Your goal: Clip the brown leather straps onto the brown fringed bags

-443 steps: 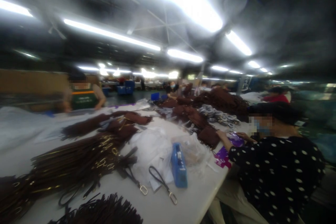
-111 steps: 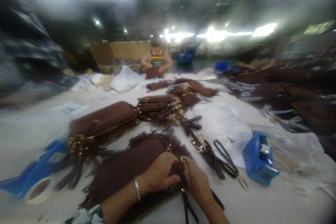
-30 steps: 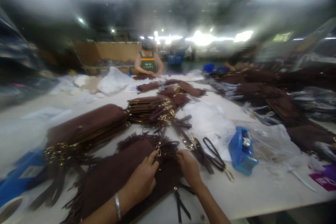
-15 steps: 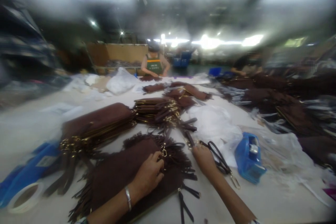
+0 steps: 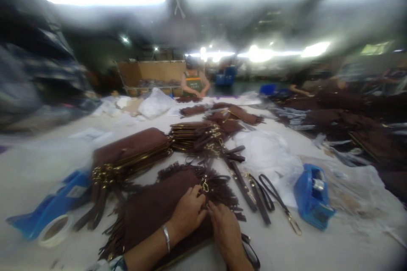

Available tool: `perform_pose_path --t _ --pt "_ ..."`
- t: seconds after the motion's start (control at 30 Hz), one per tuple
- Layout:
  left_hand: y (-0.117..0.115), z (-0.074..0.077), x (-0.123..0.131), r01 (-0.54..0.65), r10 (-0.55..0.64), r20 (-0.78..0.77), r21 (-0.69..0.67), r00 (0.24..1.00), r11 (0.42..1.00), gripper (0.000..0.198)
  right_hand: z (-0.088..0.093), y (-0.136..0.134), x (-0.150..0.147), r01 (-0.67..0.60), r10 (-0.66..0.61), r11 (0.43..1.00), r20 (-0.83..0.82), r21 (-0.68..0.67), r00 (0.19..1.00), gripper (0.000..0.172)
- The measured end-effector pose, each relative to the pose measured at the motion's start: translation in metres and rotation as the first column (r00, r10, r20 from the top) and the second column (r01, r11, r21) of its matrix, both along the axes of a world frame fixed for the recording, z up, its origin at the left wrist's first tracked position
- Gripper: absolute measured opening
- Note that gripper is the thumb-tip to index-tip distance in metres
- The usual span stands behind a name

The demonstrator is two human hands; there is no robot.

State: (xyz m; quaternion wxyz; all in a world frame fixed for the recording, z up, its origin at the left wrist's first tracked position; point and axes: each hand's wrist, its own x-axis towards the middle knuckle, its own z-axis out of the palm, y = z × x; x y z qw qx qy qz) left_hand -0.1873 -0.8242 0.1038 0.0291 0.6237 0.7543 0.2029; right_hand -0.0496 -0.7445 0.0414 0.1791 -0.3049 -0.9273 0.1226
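Observation:
A dark brown fringed bag [image 5: 159, 203] lies flat in front of me, a gold clip [image 5: 205, 185] at its upper right. My left hand [image 5: 190, 209] rests on the bag, fingers curled at its edge just below that clip. Close beside it, my right hand [image 5: 226, 228] has its fingertips pinched together over the bag's right part; what they hold is hidden. A dark strap loop [image 5: 252, 252] shows beside the right wrist. Several loose wrist straps [image 5: 243, 182] with gold hardware lie to the right, one strap [image 5: 280, 197] ending in a gold clip.
Stacked brown bags [image 5: 133, 148] with gold zips stand beyond, with a second stack [image 5: 187, 135] beside them. A blue tape dispenser [image 5: 313, 203] sits right by white plastic [image 5: 270, 156]; a tape roll [image 5: 55, 230] and blue holder [image 5: 54, 207] lie left. A person [image 5: 193, 84] works across the table.
My right hand has moved left from the loose straps to beside my left hand, over the bag. My left hand stays on the bag. The whole view has shifted slightly.

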Motion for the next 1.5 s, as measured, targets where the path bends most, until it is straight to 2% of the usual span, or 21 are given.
perform_pose_path --t 0.1,0.2,0.27,0.37,0.5,0.6,0.73,0.8,0.9,0.93,0.97,1.03,1.13,1.2,1.27,1.37,1.43,1.5 --pt "0.004 -0.002 0.006 -0.033 0.030 -0.075 -0.040 0.997 0.999 0.016 0.006 0.009 0.003 -0.038 0.025 0.976 -0.064 -0.214 0.998 0.033" --pt "0.007 -0.003 0.012 -0.070 0.063 -0.110 -0.059 0.992 0.996 0.019 0.013 0.018 0.004 -0.041 -0.022 0.897 -0.137 -0.439 0.990 0.032" --pt "0.006 -0.002 0.012 -0.068 0.065 -0.095 -0.038 0.993 0.997 0.021 0.015 0.022 0.005 -0.053 -0.053 0.851 -0.187 -0.523 0.981 0.033" --pt "0.003 0.000 0.011 -0.056 0.057 -0.031 0.021 0.998 0.998 0.022 0.015 0.024 0.007 -0.106 -0.043 0.823 -0.248 -0.558 0.968 0.035" --pt "-0.001 -0.001 0.008 -0.028 0.025 0.038 0.074 0.999 0.997 0.025 0.011 0.019 0.009 -0.123 0.001 0.840 -0.226 -0.528 0.974 0.036" --pt "-0.002 -0.004 0.006 0.003 -0.006 0.028 0.085 1.000 0.996 0.014 0.012 0.016 0.008 -0.125 0.016 0.847 -0.210 -0.517 0.978 0.036" --pt "-0.001 -0.006 0.005 0.018 -0.017 -0.024 0.063 1.000 0.998 0.010 0.024 0.023 0.007 -0.136 0.009 0.799 -0.214 -0.586 0.977 0.028" --pt "-0.001 -0.006 0.005 0.028 -0.025 -0.057 0.054 0.998 0.998 0.011 0.031 0.031 0.004 -0.168 0.045 0.710 -0.194 -0.684 0.980 0.028" --pt "-0.002 -0.005 0.003 0.046 -0.041 -0.080 0.050 0.996 0.998 0.010 0.041 0.041 0.000 -0.208 0.138 0.491 -0.160 -0.846 0.977 0.033" --pt "-0.002 -0.005 0.003 0.051 -0.047 -0.080 0.049 0.996 0.998 0.010 0.043 0.043 -0.001 -0.214 0.169 0.435 -0.154 -0.874 0.974 0.035" --pt "-0.002 -0.005 0.002 0.053 -0.049 -0.077 0.048 0.996 0.997 0.010 0.045 0.044 -0.002 -0.222 0.195 0.404 -0.154 -0.887 0.969 0.036" --pt "-0.003 -0.005 0.002 0.055 -0.052 -0.070 0.045 0.996 0.997 0.010 0.046 0.043 -0.002 -0.252 0.220 0.388 -0.176 -0.887 0.959 0.035" --pt "-0.002 -0.004 0.001 0.057 -0.055 -0.055 0.042 0.997 0.997 0.011 0.042 0.038 0.000 -0.304 0.207 0.411 -0.236 -0.860 0.949 0.032" --pt "-0.003 -0.003 0.000 0.057 -0.056 -0.038 0.041 0.998 0.998 0.011 0.039 0.035 0.002 -0.326 0.196 0.457 -0.264 -0.828 0.944 0.029" --pt "-0.003 -0.003 0.000 0.058 -0.058 -0.026 0.027 0.998 0.998 0.009 0.034 0.032 0.004 -0.327 0.188 0.539 -0.268 -0.776 0.945 0.025" --pt "-0.004 -0.003 0.002 0.043 -0.044 -0.049 -0.023 0.998 0.999 0.020 0.024 0.027 0.005 -0.298 0.172 0.716 -0.254 -0.632 0.952 0.023" --pt "-0.003 -0.003 0.006 0.028 -0.033 -0.093 -0.057 0.995 0.998 0.031 0.016 0.022 0.005 -0.237 0.131 0.823 -0.233 -0.515 0.963 0.027" --pt "-0.001 -0.004 0.009 0.034 -0.047 -0.155 -0.083 0.987 0.996 0.032 0.009 0.015 0.003 -0.152 0.070 0.899 -0.207 -0.412 0.976 0.030"
